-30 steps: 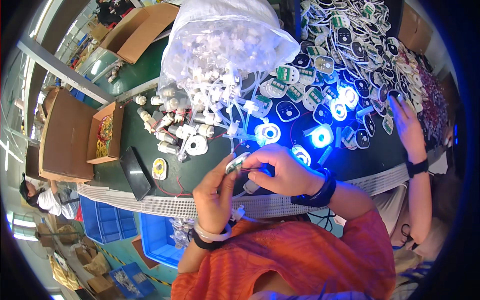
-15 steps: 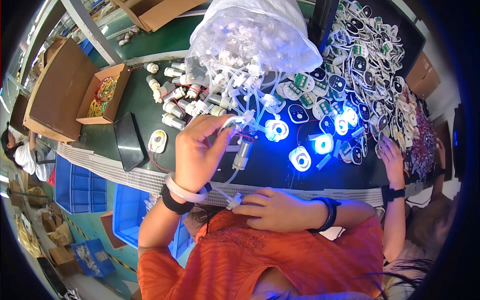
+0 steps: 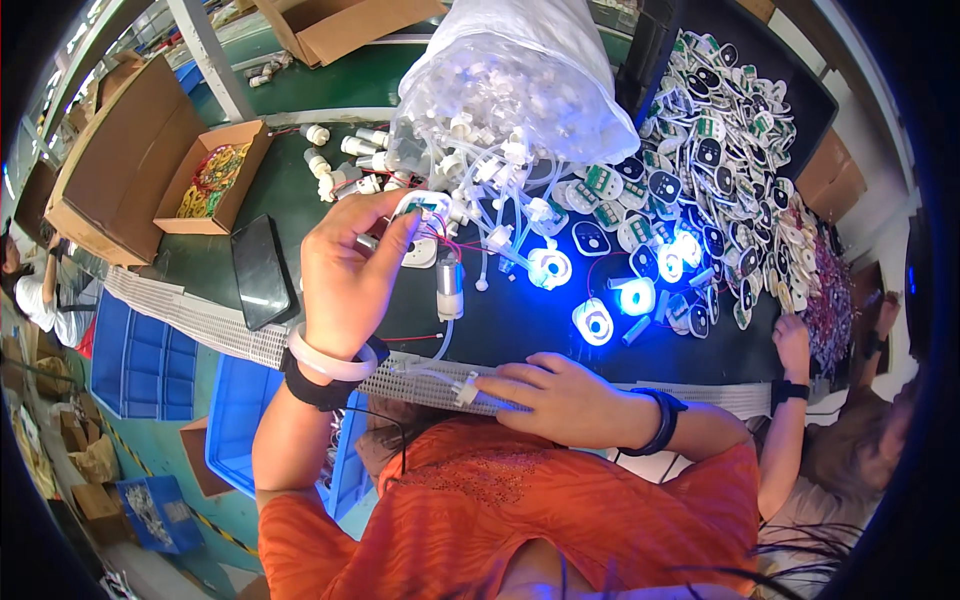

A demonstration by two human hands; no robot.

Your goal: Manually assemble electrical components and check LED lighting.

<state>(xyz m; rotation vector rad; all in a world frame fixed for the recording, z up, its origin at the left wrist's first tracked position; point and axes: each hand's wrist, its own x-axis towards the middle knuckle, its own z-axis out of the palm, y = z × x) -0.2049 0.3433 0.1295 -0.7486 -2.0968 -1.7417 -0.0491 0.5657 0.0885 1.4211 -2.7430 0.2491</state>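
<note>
My left hand is closed in a pinch on a white oval circuit board piece with a bit of green on it. Red wires run from there to a small cylindrical motor pump, silver above and white below, which hangs upright. A clear tube curves down from the pump to a white plastic tube connector. The fingertips of my right hand are closed at that connector, over the table's near edge; its thumb is hidden. Behind my left hand lies a white oval plate.
Beyond are a bag of tubed connectors, loose pumps and a heap of oval boards. Rings glow blue at the right. A phone and cardboard box lie left. A co-worker's hand reaches in.
My left hand has moved left and slightly down, with the board piece now showing in its fingers and the pump hanging left of before. My right hand stays by the connector, slightly lower-left fingers shifted.
</note>
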